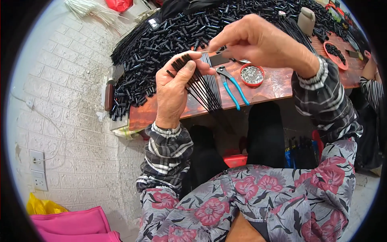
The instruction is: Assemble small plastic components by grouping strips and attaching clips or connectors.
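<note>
Above a reddish table (278,85), slim black rods (200,89) bear thicker ends (180,61).

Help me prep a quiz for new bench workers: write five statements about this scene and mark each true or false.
1. The left hand holds a bundle of thin black rods. True.
2. The right hand is gripping the blue-handled pliers. False: the pliers lie on the table, below that hand in the picture.
3. The round red dish holds small silvery pieces. True.
4. The oval red tray of small black pieces is left of the round red dish. False: it is to the right.
5. Many short black tubes lie heaped on the table. True.
</note>
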`<state>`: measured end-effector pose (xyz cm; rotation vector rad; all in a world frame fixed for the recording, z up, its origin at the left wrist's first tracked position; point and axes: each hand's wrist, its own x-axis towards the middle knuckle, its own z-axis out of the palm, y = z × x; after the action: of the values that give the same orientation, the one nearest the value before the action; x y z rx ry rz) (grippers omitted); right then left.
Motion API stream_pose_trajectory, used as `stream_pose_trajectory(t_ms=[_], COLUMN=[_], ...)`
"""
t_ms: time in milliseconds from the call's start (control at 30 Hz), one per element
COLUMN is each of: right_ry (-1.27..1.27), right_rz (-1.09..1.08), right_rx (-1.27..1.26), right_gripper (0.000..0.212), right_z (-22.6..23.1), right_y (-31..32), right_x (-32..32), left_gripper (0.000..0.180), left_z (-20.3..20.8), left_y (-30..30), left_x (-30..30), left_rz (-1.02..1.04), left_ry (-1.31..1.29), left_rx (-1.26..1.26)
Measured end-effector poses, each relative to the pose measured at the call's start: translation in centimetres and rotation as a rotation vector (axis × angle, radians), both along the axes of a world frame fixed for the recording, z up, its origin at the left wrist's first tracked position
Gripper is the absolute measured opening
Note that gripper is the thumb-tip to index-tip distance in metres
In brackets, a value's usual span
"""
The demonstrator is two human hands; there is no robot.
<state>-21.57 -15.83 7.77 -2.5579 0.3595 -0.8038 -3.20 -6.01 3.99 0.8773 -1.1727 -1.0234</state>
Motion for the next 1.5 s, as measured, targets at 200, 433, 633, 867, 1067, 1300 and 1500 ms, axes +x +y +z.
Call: stream_pose_trajectory(t_ms=[200, 433, 633, 867, 1067, 1300, 1500], right_ry=[0.041, 0.106, 0.102, 0.159, 0.073, 0.080, 0.283], right_rz=[-0.016, -0.082, -0.079, -0.116, -0.062, -0.006, 0.041], right_rx=[-0.270, -0.306, -0.358, -0.576, -0.551, -0.433, -0.419], right_gripper=[0.045, 0.048, 0.048, 0.042, 0.032, 0.032, 0.021], right_z=[-2.1, -1.7, -1.7, -1.1, -0.7, -0.5, 3.5], right_y=[4.0, 4.4, 4.4, 4.0, 3.6, 2.7, 1.4], right_x=[-0.1, -0.2, -0.3, -0.6, -0.5, -0.4, -0.1], left_gripper=[0.017, 0.016, 0.018, 0.017, 0.021, 0.019, 0.020], left_z=[-2.9, -2.5, -2.5, -2.2, -2.2, -2.2, -2.2], left_y=[2.1, 2.1, 1.9, 2.0, 1.7, 1.2, 0.9], left_x=[-0.5, -0.7, -1.0, -1.3, -1.3, -1.1, -1.1], left_rz=[0.009, -0.006, 0.004, 0.004, -0.011, 0.013, -0.005], left_ry=[0.040, 0.024, -0.015, -0.082, -0.191, -0.263, -0.285], left_rx=[-0.013, -0.022, -0.050, -0.058, -0.082, -0.102, -0.113])
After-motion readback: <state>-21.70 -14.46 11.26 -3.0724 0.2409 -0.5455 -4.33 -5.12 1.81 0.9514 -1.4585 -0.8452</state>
